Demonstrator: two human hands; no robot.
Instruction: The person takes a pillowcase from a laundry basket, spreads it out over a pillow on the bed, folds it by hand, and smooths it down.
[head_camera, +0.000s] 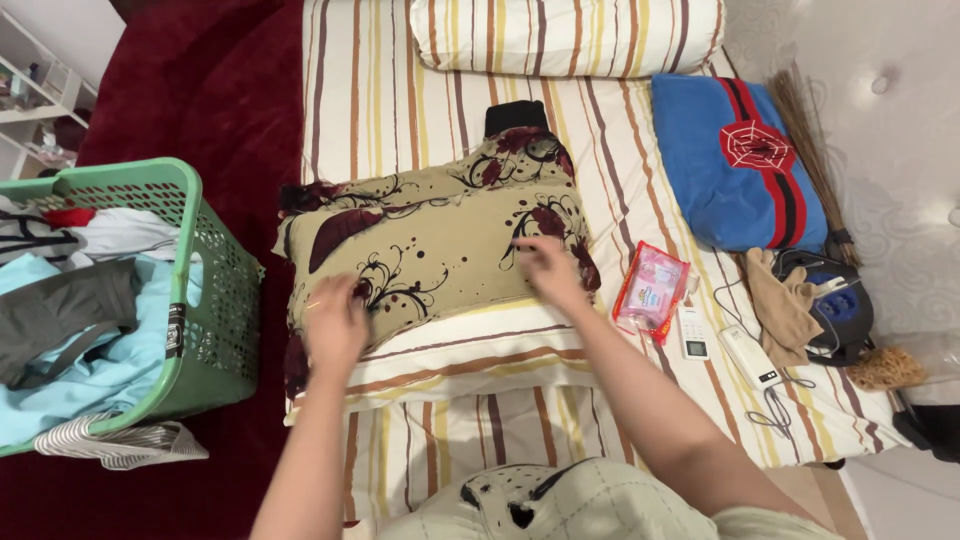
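Below, both hands press a floral pillowcase (430, 240) mid-bed. Left hand (335, 320) lies flat, fingers spread; right hand (548, 268) blurred, fingers unclear.

Matt printed cloth pillowcase (430, 250), striped woven bedsheet (400, 100), perforated green plastic basket (215, 290), glossy plastic wipes packet (652, 288).

Single view only, worn on head, aimed steeply down and forward over striped bed (400, 110). Close range: both forearms seen entering from bottom edge, left hand (335, 322) and right hand (545, 268) caught mid-frame over floral pillow (440, 235). Green laundry basket (215, 285) cut off at left edge, pale floor glimpsed at right. No second view, so no shared area.
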